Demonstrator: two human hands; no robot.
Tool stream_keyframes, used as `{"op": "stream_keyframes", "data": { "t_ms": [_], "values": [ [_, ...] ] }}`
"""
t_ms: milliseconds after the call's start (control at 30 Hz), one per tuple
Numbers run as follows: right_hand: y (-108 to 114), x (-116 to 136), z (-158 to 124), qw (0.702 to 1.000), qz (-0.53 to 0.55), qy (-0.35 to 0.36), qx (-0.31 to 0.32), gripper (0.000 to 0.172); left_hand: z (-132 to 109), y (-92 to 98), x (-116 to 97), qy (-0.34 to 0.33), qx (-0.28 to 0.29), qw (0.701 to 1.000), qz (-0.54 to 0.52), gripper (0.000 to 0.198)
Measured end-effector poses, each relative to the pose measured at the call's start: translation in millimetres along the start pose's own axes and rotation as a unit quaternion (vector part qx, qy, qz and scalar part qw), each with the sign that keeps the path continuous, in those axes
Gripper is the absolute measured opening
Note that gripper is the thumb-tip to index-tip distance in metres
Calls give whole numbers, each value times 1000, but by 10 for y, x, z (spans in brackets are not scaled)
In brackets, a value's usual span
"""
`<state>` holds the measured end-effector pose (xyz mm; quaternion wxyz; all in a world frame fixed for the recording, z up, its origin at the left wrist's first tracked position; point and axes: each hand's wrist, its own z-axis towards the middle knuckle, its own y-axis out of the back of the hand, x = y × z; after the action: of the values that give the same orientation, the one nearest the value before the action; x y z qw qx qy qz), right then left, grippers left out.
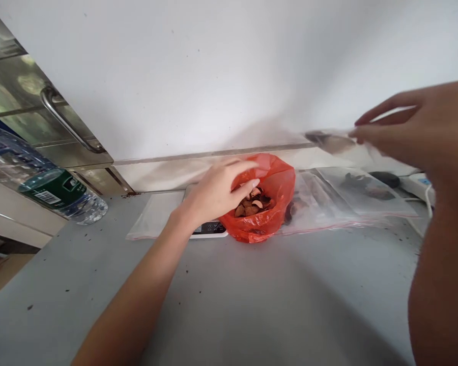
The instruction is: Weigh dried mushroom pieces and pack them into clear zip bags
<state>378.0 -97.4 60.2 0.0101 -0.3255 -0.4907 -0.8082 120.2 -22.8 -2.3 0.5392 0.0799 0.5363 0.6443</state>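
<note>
A red plastic bag point(286, 188) stands with its mouth open and curved brown dried pieces point(248, 206) inside. My left hand point(217, 193) is at its left rim, the thumb inside the mouth and the fingertips against the red film, holding the bag. Raised at the right, my right hand point(408, 122) pinches a small see-through thing point(332, 142), apparently a clear plastic bag with something dark in it; motion blurs it. Partly hidden behind my left hand and the red bag is a white digital scale point(209, 235).
Clear zip bags point(328, 198) with dark contents lie right of the red bag, and another zip bag point(147, 216) lies left. A large water bottle point(57, 188) stands at the left. A white power strip point(414, 185) with a cable is far right. A white wall rises behind.
</note>
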Motion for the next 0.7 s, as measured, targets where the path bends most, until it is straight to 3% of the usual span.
{"op": "stream_keyframes", "data": {
  "t_ms": [33,100,167,267,400,467,567,700],
  "values": [
    [31,25,-33,999,34,-18,-36,9,1,13,12,5,-34,999,-23,37],
    [57,104,-104,991,121,2,-58,30,1,53,28,4,-88,993,-73,50],
    [39,230,-182,970,235,55,15,38,-3,104,20,-22,-120,984,-127,54],
    [-49,451,-286,903,368,78,206,41,-17,192,-18,-58,-119,971,-200,33],
    [-226,577,-319,844,456,83,269,29,-52,323,1,6,-146,958,-248,35],
    [-311,551,-288,822,477,80,299,40,-77,399,56,48,-171,950,-258,41],
    [-393,505,-235,820,429,100,365,62,-132,519,138,104,-191,947,-238,40],
    [-422,537,-211,847,322,135,400,51,-238,662,193,188,-155,941,-235,28]
  ]
}}
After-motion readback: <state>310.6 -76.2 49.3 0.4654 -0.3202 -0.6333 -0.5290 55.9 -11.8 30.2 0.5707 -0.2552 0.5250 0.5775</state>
